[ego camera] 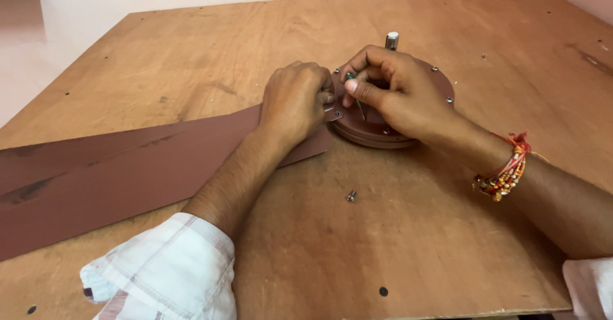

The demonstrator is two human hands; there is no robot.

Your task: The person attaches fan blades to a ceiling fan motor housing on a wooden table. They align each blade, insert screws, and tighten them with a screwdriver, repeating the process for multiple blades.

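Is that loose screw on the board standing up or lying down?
Lying down. The screw rests on its side on the bare board, apart from both hands and the round motor.

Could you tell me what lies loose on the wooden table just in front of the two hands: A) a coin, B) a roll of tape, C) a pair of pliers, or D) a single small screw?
D: a single small screw lies alone on the bare wooden table, nearer the camera than the left hand and right hand, which work at the brown round motor housing.

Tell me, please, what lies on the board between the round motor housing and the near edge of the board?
In the head view, a single loose screw lies on the wooden board below the motor housing; otherwise that stretch is bare.
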